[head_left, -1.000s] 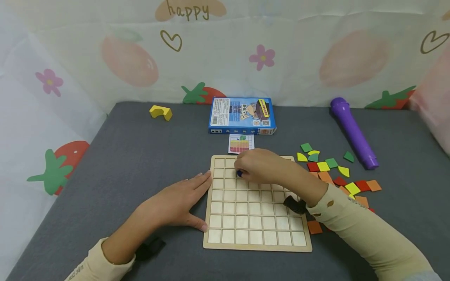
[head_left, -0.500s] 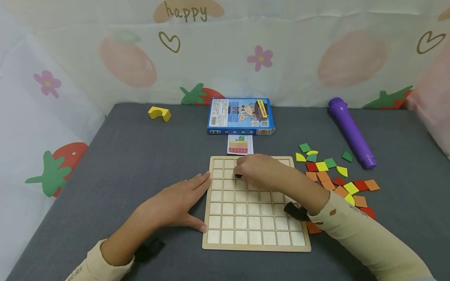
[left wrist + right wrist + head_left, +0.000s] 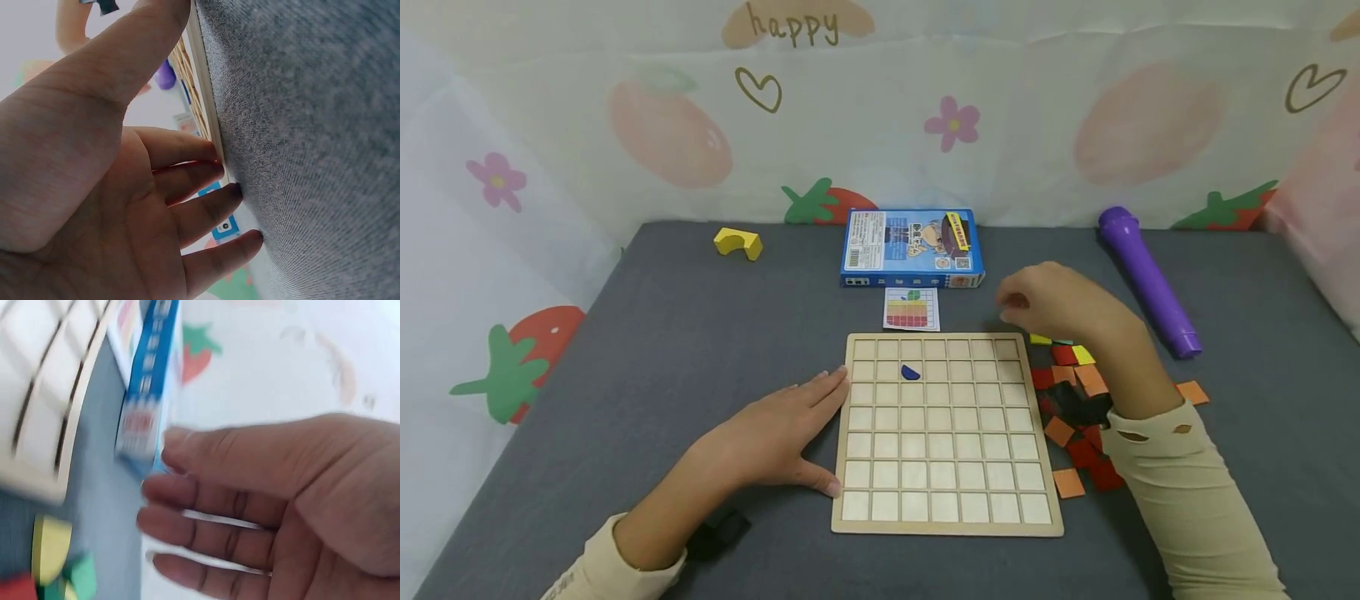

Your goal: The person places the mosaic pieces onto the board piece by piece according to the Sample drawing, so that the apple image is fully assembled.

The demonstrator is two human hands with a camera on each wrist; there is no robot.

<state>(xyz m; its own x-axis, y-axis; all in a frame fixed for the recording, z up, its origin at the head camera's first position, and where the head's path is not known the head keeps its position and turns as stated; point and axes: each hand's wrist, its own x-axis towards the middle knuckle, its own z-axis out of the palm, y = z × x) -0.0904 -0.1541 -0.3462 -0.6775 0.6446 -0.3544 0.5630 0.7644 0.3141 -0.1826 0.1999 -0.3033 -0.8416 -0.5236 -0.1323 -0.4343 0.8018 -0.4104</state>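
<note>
In the head view, a wooden grid board [image 3: 949,528] lies flat on the table. A dark blue leaf-shaped piece [image 3: 911,372] sits in its third column from the left, second row from the far side. My left hand [image 3: 767,437] rests at the board's left edge, fingers extended and fingertips against the rim, as the left wrist view also shows. Over the table beyond the board's far right corner is my right hand [image 3: 1060,304]. Its fingers are loosely bent with nothing between thumb and fingertips [image 3: 165,525] in the right wrist view. It partly hides the loose coloured pieces below.
Several red, orange and yellow tiles [image 3: 1070,483] lie right of the board. Behind it are a small pattern card [image 3: 912,309] and a blue box [image 3: 912,248]. A purple tube [image 3: 1152,283] lies at the back right, a yellow arch block [image 3: 738,243] at the back left.
My right hand has let go of the dark blue piece, leaving it in the grid, and moved right and away past the board's far right corner. My left hand has stayed at the edge.
</note>
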